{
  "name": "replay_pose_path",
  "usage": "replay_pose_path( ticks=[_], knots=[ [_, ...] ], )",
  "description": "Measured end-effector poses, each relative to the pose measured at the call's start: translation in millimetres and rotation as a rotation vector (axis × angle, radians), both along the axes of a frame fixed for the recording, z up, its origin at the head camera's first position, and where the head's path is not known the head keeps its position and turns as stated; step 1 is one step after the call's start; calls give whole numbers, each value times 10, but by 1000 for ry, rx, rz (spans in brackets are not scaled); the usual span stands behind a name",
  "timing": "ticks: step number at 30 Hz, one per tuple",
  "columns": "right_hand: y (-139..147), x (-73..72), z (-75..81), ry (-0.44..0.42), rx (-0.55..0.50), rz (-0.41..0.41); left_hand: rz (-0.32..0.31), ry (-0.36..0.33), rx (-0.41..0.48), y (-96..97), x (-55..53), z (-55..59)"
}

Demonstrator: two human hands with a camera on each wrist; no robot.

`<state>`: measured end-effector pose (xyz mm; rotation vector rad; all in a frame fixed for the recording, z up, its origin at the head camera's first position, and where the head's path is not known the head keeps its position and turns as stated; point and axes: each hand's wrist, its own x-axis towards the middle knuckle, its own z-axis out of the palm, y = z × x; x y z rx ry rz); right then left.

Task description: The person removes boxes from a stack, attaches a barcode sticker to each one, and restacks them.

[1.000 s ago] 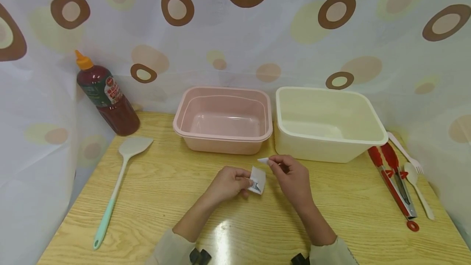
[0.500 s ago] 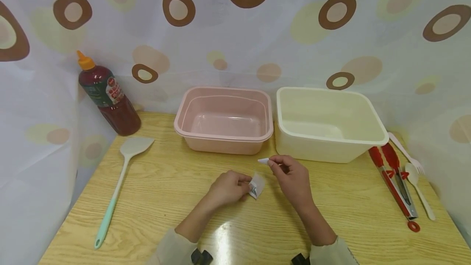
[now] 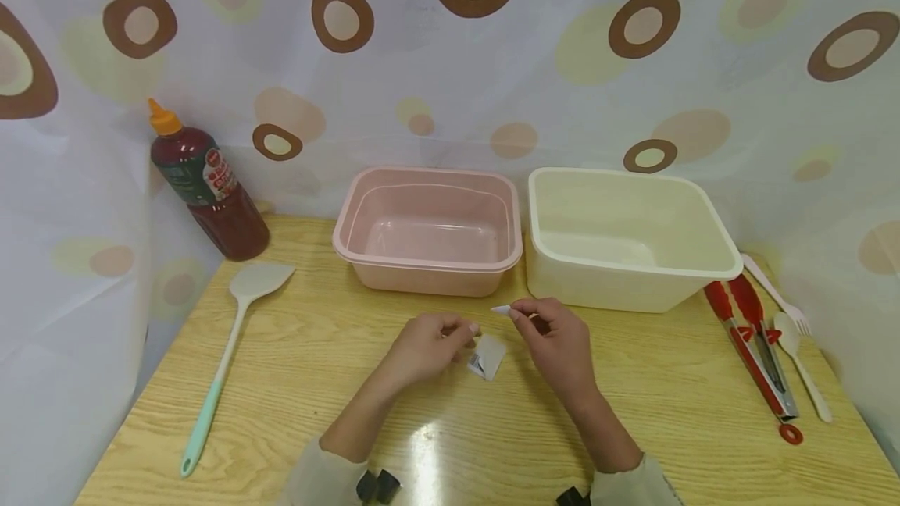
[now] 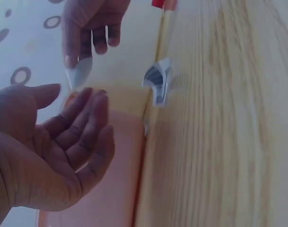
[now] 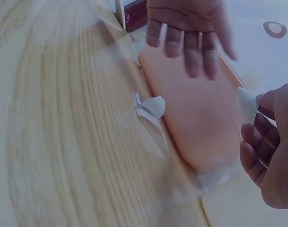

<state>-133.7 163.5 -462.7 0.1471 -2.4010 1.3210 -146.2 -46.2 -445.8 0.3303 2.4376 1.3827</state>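
My right hand (image 3: 558,342) pinches a small, pointed white scrap (image 3: 501,309) between thumb and fingertip, in front of the two tubs. In the left wrist view the scrap (image 4: 79,73) hangs point downward from the fingers. A white slip with a barcode (image 3: 487,356) is between the hands, free of both; its curled shape (image 5: 153,106) shows in the right wrist view. Beside it, my left hand (image 3: 427,346) holds nothing, its fingers relaxed and apart from the thumb in its own wrist view.
A pink tub (image 3: 425,278) and a cream tub (image 3: 598,291) stand behind the hands. At left are a spatula (image 3: 225,358) and a red sauce bottle (image 3: 211,194). Red tongs (image 3: 755,350), a spoon (image 3: 798,358) and a pink fork (image 3: 773,287) lie at right.
My left hand has let go of the barcode slip and drawn back from it, up and to the left. The right hand keeps its pinch on the white scrap, nearly still.
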Motion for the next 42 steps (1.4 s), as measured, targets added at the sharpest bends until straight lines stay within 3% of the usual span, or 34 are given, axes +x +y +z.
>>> replay_pose_path(
  ticks=[2, 5, 16, 26, 29, 37, 42],
  knots=[
    [-22, 9, -7, 59, 28, 23, -11, -51, 132, 24, -1, 12],
    [-57, 21, -21, 119, 58, 55, 2, -92, 215, 63, 9, 17],
    [-141, 63, -53, 134, 135, 112, 47, -83, 226, 94, 36, 13],
    [-201, 55, -64, 172, 123, 177, 73, -90, 264, 67, 19, 12],
    [-216, 43, -36, 134, 108, 171, 85, -66, 247, 39, 10, 7],
    [-210, -44, 19, -121, -76, 94, 138, -3, 256, -89, -57, 5],
    [-256, -95, 3, -192, -111, 141, 184, 79, 99, -158, -90, 29]
  ],
)
